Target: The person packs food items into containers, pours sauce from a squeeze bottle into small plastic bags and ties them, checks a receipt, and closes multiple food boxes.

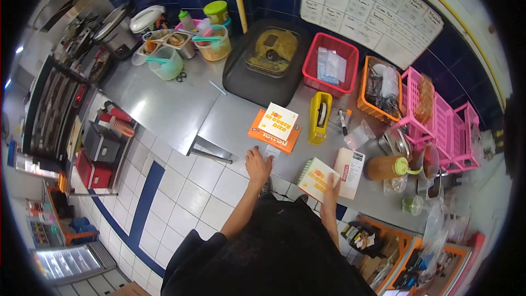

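Observation:
My left hand [257,165] is at the table's front edge, fingers apart and thumb close to a small white printed label [271,152]. Just beyond it lies an orange printed box [288,143] with a white card [278,121] on top, reading "joy in every bite". Slightly blurred, my right hand [330,191] grips the right side of a stack of white printed cards [315,177] with a green edge. Beside that stack lies a white and brown printed box [351,171]. A yellow tape dispenser [319,120] stands between the two groups.
On the steel table [164,104] are a black case [241,71] bearing a food container [271,49], a red basket [330,66], an orange basket [379,89], pink baskets [438,115] and a sauce bottle [386,168]. Tubs [212,44] stand back left; markers [344,121] lie at right.

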{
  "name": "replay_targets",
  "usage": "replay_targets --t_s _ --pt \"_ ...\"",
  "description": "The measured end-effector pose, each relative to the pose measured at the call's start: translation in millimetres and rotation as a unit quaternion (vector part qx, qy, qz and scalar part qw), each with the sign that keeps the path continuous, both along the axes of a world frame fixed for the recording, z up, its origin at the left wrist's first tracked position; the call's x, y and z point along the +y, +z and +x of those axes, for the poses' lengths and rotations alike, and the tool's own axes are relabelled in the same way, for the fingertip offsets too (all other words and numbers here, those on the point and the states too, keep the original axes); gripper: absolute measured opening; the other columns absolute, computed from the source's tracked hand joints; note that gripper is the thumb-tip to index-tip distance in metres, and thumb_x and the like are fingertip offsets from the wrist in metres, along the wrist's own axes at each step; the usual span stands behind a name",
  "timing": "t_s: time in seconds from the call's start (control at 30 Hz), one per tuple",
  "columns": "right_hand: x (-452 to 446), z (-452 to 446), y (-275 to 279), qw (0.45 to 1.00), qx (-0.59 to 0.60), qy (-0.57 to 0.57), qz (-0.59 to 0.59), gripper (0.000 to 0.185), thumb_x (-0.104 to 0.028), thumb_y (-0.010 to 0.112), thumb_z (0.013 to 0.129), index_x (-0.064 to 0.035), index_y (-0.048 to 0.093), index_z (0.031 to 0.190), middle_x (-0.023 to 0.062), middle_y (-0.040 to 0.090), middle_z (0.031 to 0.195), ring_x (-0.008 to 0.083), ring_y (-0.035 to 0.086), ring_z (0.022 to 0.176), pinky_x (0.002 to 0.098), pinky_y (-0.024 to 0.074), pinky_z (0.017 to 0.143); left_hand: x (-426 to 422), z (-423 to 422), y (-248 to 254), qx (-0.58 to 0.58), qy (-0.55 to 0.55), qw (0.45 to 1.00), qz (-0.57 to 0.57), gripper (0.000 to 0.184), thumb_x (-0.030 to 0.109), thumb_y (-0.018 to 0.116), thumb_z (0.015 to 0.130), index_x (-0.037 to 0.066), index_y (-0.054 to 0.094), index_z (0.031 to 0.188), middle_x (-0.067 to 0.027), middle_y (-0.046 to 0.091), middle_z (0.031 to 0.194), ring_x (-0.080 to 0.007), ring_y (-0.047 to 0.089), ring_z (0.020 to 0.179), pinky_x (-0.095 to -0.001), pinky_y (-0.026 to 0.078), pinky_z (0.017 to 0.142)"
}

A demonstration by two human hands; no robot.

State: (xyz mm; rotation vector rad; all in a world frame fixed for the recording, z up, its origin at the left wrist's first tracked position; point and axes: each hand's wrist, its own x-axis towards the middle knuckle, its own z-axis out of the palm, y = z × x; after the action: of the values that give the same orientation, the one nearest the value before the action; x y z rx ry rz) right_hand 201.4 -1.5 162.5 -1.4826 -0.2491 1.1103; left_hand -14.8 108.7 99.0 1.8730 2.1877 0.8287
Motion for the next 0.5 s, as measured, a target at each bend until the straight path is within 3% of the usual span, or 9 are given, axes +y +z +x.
replay_targets --t_s 0.03,0.07,0.13,0.23,0.3,0.37,0.43,0.47,0.5 --pt "3.9 -7.7 -18.5 0.989 -0.146 -0.01 -0.035 0.05 -0.039 0.054 0.102 -0.0007 0.047 0.134 0.0175 0.06 0.122 0.0278 0.059 0.116 0.0398 0.0483 0.098 10.7 2.4 -4.7 -0.034 -0.001 0.996 -0.083 0.038 0.025 0.078 0.081 0.002 0.06 0.106 -0.015 0.066 0.103 -0.0379 0.065 0.093 -0.047 0.049 0.088" --pt "6.2 -15.5 -34.5 0.987 -0.151 -0.022 -0.044 0.05 -0.039 0.054 0.102 -0.0007 0.047 0.134 0.0175 0.06 0.122 0.0278 0.059 0.116 0.0398 0.0483 0.098 13.0 5.9 -8.2 -0.067 -0.003 0.984 -0.167 0.039 0.025 0.079 0.08 0.003 0.06 0.106 -0.0155 0.067 0.103 -0.0384 0.065 0.094 -0.0467 0.05 0.086" --pt "18.3 -23.6 -55.7 0.944 -0.329 0.03 -0.019 0.048 -0.038 0.054 0.103 0.0013 0.047 0.13 0.0177 0.06 0.118 0.0265 0.059 0.109 0.0369 0.0465 0.095 15.2 6.8 -9.5 -0.108 -0.017 0.971 -0.213 0.038 0.024 0.079 0.079 0.004 0.06 0.105 -0.0157 0.067 0.103 -0.0389 0.066 0.095 -0.0479 0.05 0.086" --pt "22.8 -30.1 -69.9 0.962 -0.27 0.016 -0.035 0.044 -0.033 0.056 0.103 0.0017 0.046 0.127 0.0187 0.059 0.117 0.0267 0.059 0.106 0.0375 0.0456 0.095 8.9 -4.3 -16.3 -0.155 -0.05 0.954 -0.252 0.039 0.024 0.08 0.077 0.006 0.059 0.103 -0.0153 0.064 0.105 -0.0394 0.063 0.099 -0.0501 0.049 0.085" --pt "21.7 -25.5 -81.6 0.971 -0.238 0.005 -0.029 0.043 -0.032 0.055 0.103 0.0016 0.045 0.129 0.0186 0.06 0.116 0.026 0.059 0.107 0.0378 0.0454 0.095 -10.6 -8.1 -5.9 -0.079 -0.025 0.989 -0.121 0.04 0.023 0.082 0.076 0.005 0.057 0.101 -0.0149 0.058 0.106 -0.0391 0.057 0.104 -0.0488 0.049 0.086" --pt "20.2 -27.5 -97.9 0.973 -0.23 -0.022 -0.006 0.045 -0.033 0.055 0.103 0.0018 0.044 0.129 0.0189 0.061 0.115 0.0257 0.06 0.107 0.0382 0.0461 0.094 -22.5 -18.5 -4.7 -0.085 -0.005 0.993 -0.084 0.048 0.02 0.084 0.074 0.004 0.054 0.107 -0.0147 0.052 0.105 -0.0383 0.053 0.106 -0.048 0.048 0.087" --pt "17.9 -32.3 -85.2 0.966 -0.255 -0.039 -0.009 0.046 -0.035 0.052 0.103 0.0012 0.043 0.13 0.0208 0.062 0.112 0.0289 0.062 0.106 0.0398 0.0467 0.093 -29.8 -24.7 -20.5 -0.193 0.021 0.98 -0.048 0.058 0.018 0.086 0.072 0.004 0.049 0.114 -0.0148 0.052 0.104 -0.0386 0.053 0.107 -0.0503 0.048 0.088" --pt "16.4 -31.2 -79.3 0.964 -0.262 -0.013 -0.039 0.045 -0.036 0.051 0.104 0.0005 0.043 0.129 0.0219 0.063 0.112 0.031 0.063 0.106 0.0408 0.0468 0.092 -32.1 -26.1 -32.2 -0.235 0.032 0.97 -0.051 0.065 0.019 0.087 0.073 0.002 0.046 0.12 -0.0163 0.055 0.106 -0.0362 0.057 0.107 -0.0469 0.051 0.085" --pt "17.4 -28.6 -73.4 0.961 -0.269 0.011 -0.065 0.045 -0.037 0.049 0.104 -0.0001 0.043 0.129 0.023 0.063 0.112 0.033 0.063 0.106 0.0418 0.0469 0.092 -34.5 -25.5 -28.9 -0.235 0.025 0.97 -0.052 0.065 0.019 0.087 0.073 0.002 0.046 0.12 -0.0163 0.055 0.106 -0.0362 0.057 0.107 -0.0469 0.051 0.085"
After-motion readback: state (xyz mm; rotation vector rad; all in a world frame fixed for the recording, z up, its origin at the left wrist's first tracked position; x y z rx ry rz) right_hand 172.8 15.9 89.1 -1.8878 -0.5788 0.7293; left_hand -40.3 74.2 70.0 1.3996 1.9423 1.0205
